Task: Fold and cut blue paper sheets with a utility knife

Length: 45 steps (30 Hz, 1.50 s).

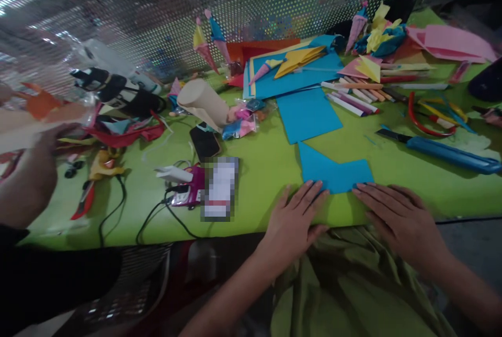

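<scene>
A folded blue paper (333, 168) lies on the green table (259, 185) near its front edge. The fingertips of my left hand (294, 216) rest on its lower left part, fingers stretched out. My right hand (400, 216) lies with fingers spread at its lower right corner. Neither hand grips anything. Just behind the folded piece lies a flat blue sheet (309, 114), their edges close together.
Behind are a stack of coloured papers (333, 67), felt pens (349, 104) and paper cones. A blue cutter (451, 154) lies right. Phones (204, 142), cables and a paper roll (204, 101) are left. Another person's hand (35, 180) is at far left.
</scene>
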Available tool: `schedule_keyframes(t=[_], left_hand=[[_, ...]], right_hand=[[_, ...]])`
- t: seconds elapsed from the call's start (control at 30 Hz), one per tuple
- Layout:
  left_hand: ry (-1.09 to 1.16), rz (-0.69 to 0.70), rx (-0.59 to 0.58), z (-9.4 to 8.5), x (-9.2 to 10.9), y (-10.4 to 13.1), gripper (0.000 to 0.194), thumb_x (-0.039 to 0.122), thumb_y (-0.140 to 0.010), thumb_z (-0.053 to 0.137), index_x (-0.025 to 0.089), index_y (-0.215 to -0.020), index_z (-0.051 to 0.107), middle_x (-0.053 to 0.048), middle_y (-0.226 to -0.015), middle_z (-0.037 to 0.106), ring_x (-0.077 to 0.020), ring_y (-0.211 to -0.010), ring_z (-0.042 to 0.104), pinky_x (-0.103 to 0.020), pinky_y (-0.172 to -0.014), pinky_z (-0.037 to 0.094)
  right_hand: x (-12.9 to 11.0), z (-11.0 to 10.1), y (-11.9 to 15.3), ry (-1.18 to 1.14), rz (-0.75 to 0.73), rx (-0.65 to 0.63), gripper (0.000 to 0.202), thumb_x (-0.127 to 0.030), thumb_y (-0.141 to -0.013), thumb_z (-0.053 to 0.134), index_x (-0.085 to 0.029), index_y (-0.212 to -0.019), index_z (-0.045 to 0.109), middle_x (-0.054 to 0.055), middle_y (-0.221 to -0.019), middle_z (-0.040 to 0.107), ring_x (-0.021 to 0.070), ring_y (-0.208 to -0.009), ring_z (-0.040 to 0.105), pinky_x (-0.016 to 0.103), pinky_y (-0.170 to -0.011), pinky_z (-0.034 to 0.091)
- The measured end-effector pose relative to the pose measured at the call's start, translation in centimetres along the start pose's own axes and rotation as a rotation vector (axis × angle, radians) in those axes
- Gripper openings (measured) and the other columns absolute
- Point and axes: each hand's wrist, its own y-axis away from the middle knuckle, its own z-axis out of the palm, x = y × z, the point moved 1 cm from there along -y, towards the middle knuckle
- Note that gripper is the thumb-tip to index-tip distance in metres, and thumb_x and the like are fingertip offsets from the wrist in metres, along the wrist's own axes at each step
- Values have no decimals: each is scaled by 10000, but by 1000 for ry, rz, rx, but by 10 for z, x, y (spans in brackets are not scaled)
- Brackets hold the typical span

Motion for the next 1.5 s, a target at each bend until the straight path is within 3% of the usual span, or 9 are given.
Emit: schedule_keyframes(t=[0.17,0.3,0.43,0.63,0.73,0.9,1.1,1.27,1.5], left_hand=[[-8,-70,17,-6,-9,24,648,533,-1111,417,214,-1673,366,-62,-1717,433,-246,-1593,409,-506,-1351,258],[31,-107,100,-18,-7,27,570,478,-1091,490,175,-1573,519,-112,-1656,525,-310,-1569,444,-561,-1314,329],[75,-66,189,-27,6,0,570,411,-1084,503,162,-1596,486,-136,-1704,451,-314,-1635,325,-533,-1309,345],[87,15,36,-6,18,-47,767,645,-1066,441,184,-1674,360,-91,-1779,309,-294,-1662,258,-518,-1337,296],[105,11,20,-1,14,-52,750,649,-1067,442,203,-1667,375,-87,-1769,336,-291,-1645,300,-523,-1319,326],[133,-56,83,-12,8,-61,469,503,-1084,519,250,-1466,621,-88,-1672,508,-311,-1521,490,-509,-1199,456],[218,-96,82,-17,6,-78,613,379,-1018,672,249,-1580,466,-115,-1574,596,-313,-1478,517,-516,-1188,434],[277,-166,2,-19,7,-81,726,323,-997,689,289,-1642,358,-117,-1527,602,-318,-1415,548,-501,-1156,447],[297,-226,-31,-26,0,-87,860,421,-909,796,286,-1640,364,-140,-1556,559,-380,-1444,502,-569,-1173,425]], right_hand=[[-1,2,-1,2,-9,7,695,-277,-1050,570,-428,-1688,339,37,-1556,645,340,-1308,695,592,-1096,496],[2,6,1,-3,-3,38,676,-285,-1049,573,-429,-1676,366,32,-1536,662,342,-1310,683,594,-1079,499],[3,8,2,8,14,37,569,-279,-1038,586,-405,-1589,521,62,-1488,686,346,-1307,671,571,-1063,525],[5,2,4,27,-33,37,480,-273,-1035,610,-303,-1514,596,86,-1492,682,332,-1320,654,569,-1093,512],[25,-12,9,18,8,92,395,-251,-1020,626,-309,-1409,666,85,-1399,738,325,-1261,691,542,-1065,524],[87,-49,13,207,193,298,353,-302,-1011,654,-287,-1361,699,126,-1350,751,348,-1187,715,499,-1018,522],[141,-63,5,414,340,112,493,-441,-1072,523,-233,-1510,612,189,-1305,743,380,-1187,656,519,-987,479],[153,-57,-1,351,332,90,598,-553,-1031,382,-218,-1450,646,151,-1175,724,376,-1084,677,516,-927,546],[148,-56,7,255,313,133,533,-549,-1023,457,-262,-1428,651,120,-1225,673,341,-1135,685,449,-851,593]])
